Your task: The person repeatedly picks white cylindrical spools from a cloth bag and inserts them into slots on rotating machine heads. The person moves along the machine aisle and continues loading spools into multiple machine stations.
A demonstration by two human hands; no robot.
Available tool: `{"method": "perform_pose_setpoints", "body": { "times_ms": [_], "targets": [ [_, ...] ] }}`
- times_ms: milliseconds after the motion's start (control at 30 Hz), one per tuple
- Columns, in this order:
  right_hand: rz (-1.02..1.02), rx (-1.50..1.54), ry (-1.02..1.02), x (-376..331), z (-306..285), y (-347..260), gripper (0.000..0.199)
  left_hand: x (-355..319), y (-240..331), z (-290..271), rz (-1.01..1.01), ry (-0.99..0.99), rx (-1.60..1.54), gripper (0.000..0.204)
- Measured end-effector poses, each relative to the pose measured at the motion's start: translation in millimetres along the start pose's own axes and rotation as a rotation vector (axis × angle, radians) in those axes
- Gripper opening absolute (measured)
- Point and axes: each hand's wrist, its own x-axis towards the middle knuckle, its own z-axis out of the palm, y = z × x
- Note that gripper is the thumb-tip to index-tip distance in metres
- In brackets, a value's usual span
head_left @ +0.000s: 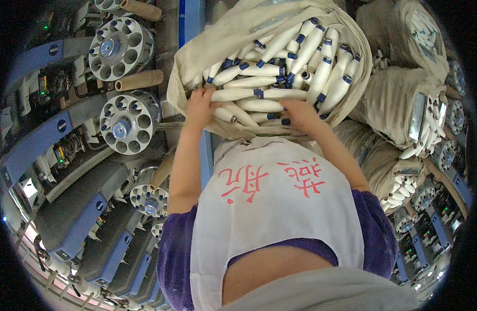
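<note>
Inside a creased cloth sack (210,46) lie smooth tapered bobbins (255,82)

Blue-grey machines (75,220), seemingly in rows

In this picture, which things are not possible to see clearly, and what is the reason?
In the head view:
Left hand: its own back hides whether it grips anything.
Right hand: slightly blurred; its back hides the fingertips.
White bobbins: upper ones cover those deeper in the cloth sack.
Topmost round holder: cut off by the upper edge.
</note>
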Motion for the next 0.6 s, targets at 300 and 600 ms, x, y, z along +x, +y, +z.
{"method": "perform_pose_setpoints", "body": {
  "times_ms": [300,600],
  "targets": [
    [-0.255,-0.776,0.118,34,-28,-6,0.034,11,-16,-53,0.011,0.424,-1.74,0.021],
    [-0.226,0.379,0.107,101,-59,-70,0.044,42,44,-43,-0.051,0.062,-1.579,0.039]
  ]
}}
